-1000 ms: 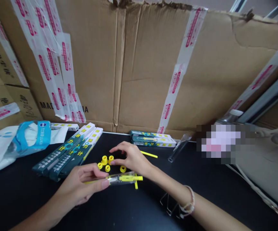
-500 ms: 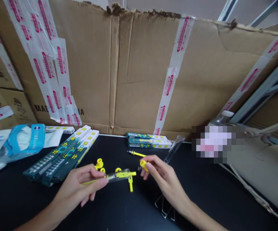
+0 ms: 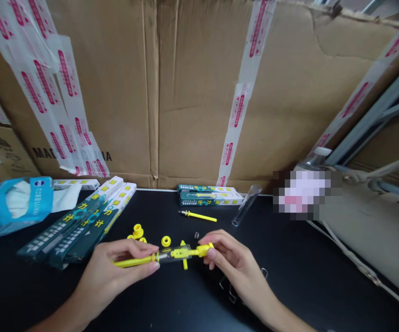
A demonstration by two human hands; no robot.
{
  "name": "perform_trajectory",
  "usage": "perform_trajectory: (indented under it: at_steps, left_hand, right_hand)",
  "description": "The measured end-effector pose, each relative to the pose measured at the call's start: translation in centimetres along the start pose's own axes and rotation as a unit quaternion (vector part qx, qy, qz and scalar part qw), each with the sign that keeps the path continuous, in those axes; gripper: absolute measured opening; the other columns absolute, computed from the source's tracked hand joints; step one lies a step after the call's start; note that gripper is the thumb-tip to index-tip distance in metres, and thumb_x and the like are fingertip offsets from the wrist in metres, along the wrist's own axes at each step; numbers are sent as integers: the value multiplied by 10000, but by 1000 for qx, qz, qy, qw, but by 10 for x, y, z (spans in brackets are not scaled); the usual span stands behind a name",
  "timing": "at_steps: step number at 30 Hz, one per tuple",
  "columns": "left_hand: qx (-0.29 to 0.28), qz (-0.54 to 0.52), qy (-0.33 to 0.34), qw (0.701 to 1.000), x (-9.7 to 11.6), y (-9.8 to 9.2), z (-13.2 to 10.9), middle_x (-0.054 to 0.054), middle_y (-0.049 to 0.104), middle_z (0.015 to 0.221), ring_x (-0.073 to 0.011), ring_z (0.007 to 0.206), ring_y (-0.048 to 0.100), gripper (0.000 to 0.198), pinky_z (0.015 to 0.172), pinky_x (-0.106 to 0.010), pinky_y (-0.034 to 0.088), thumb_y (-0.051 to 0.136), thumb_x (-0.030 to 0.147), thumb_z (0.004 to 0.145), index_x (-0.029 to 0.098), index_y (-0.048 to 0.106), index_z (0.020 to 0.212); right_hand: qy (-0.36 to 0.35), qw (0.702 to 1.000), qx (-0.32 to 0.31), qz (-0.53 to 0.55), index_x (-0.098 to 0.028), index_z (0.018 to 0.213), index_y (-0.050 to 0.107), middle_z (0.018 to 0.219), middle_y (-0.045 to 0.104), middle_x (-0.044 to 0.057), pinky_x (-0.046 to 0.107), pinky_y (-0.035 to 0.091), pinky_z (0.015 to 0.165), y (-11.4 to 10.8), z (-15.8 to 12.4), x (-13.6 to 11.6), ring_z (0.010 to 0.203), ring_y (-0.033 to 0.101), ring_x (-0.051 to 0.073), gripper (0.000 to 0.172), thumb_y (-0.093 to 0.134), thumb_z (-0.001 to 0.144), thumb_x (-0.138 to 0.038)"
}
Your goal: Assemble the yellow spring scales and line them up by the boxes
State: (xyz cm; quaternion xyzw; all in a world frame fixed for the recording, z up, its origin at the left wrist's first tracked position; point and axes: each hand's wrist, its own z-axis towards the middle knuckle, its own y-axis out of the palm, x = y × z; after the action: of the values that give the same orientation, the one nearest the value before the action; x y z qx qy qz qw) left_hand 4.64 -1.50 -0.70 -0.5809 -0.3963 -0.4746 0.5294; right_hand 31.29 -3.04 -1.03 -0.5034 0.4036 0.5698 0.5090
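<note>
My left hand (image 3: 126,267) grips a spring scale (image 3: 176,254), a clear tube with a yellow rod and metal parts inside, held nearly level above the table. Between the thumb and fingers of my right hand (image 3: 232,258) is a yellow plastic cap (image 3: 204,250). The cap meets the narrow yellow tip at the tube's right end; whether it is seated cannot be seen. Under the tube lies a small yellow piece (image 3: 184,263), partly covered. A yellow ring cap (image 3: 166,241) and several more yellow caps (image 3: 138,231) rest behind my left hand.
Spring scale boxes (image 3: 81,221) lie at left beside a blue tissue pack (image 3: 29,200). More boxes (image 3: 206,196) lie at the back, near a yellow rod (image 3: 201,216) and a clear tube (image 3: 246,206). Wire hooks (image 3: 232,290) sit below my right hand. A bag (image 3: 368,235) stands at right.
My right hand has brought the yellow cap left onto the tip of the spring scale. The view has tilted down a little, and the yellow rod at the back shows in full.
</note>
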Motion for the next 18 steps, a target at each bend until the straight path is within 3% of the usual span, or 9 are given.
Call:
perform_trajectory:
  at_steps: [6,10,12,15,18]
  left_hand:
    - [-17,-4,-21,1000,-2,2,3,-76,805,932,-266,919,754,244,865,-344,609,883,323,614,187,681,614]
    - [-15,-13,-18,1000,-2,4,3,-74,805,926,-252,873,760,216,801,-302,624,881,310,590,185,715,650]
    - [-10,-16,-28,999,1,6,1,-73,803,917,-235,792,762,221,638,-247,623,879,306,581,180,707,642]
    - [6,-24,-50,998,8,11,-2,-76,795,922,-172,581,714,245,366,-173,492,870,312,575,163,680,608]
    - [7,-31,-56,998,11,14,-2,-78,788,924,-146,543,689,243,331,-156,452,862,304,574,152,674,590]
  right_hand:
    - [5,998,-41,36,-247,1103,716,1112,586,57,281,525,790,-1,-2,-8,840,622,141,236,670,912,-377]
    - [31,997,-46,59,-223,1134,689,982,637,48,275,534,763,-1,0,-7,772,641,130,289,684,903,-397]
    - [53,996,-39,68,-209,1138,672,871,653,29,261,535,732,-1,0,-5,733,642,125,326,705,886,-413]
    - [63,996,-20,62,-183,1068,671,765,648,8,230,519,631,0,1,-2,626,622,103,329,714,871,-443]
    - [69,996,-14,55,-162,1007,667,710,631,1,216,500,530,0,1,1,548,603,98,357,707,860,-485]
